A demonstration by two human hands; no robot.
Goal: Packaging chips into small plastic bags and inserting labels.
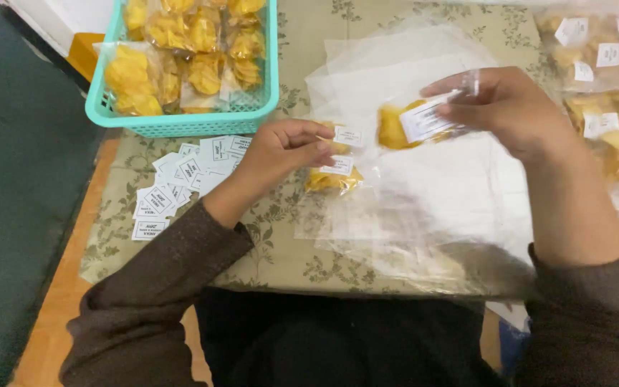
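My right hand holds up a small clear bag of yellow chips with a white label on it, above a stack of clear plastic bags. My left hand pinches a small white paper label between thumb and fingers. Just under that hand lies another labelled bag of chips on the table. A loose heap of white paper labels is spread on the cloth left of my left hand.
A turquoise plastic basket full of unlabelled chip bags stands at the back left. A pile of labelled chip bags lies at the right. The low table has a floral cloth; dark green floor is on the left.
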